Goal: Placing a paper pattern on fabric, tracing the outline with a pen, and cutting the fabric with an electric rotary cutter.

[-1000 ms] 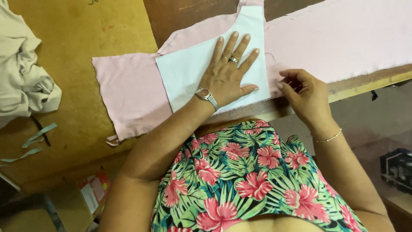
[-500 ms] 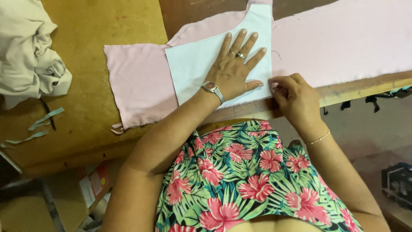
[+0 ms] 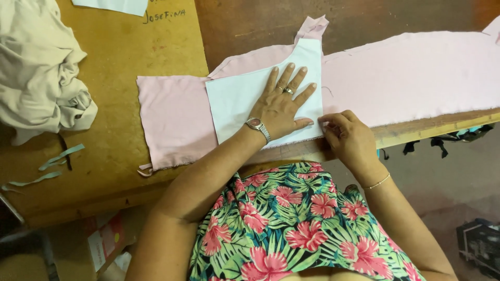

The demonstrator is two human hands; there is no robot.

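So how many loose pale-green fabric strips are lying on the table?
3 that I can see: one strip below the beige cloth pile, one lower down, and a small scrap at the left edge. More may be hidden under the pile.

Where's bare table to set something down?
Bare wood lies between the beige cloth heap and the pink fabric, and on the dark board above it. Crowded under the left hand and right hand.

Left hand (image 3: 284, 106) flat on white pattern piece (image 3: 237, 104), right hand (image 3: 348, 139) pinching pink fabric (image 3: 406, 78) edge.
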